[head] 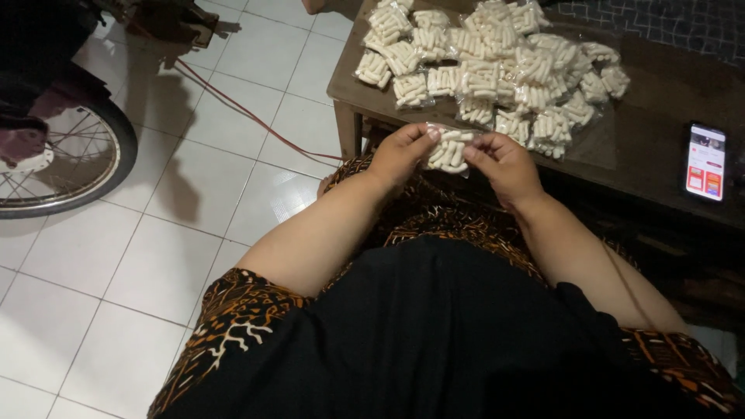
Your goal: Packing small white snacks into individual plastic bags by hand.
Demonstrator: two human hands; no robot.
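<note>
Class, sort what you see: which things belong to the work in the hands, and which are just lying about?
In the work: left hand, right hand, held packet, pile of packets.
Lying about: phone, wheel, red cable.

We see only part of the bike wheel (66,159); the picture's edge cuts it off. The phone (705,161) screen is too small to make out. Our fingers hide part of the little bag (450,149).

Small clear snack packet (449,149) between both hands
</note>
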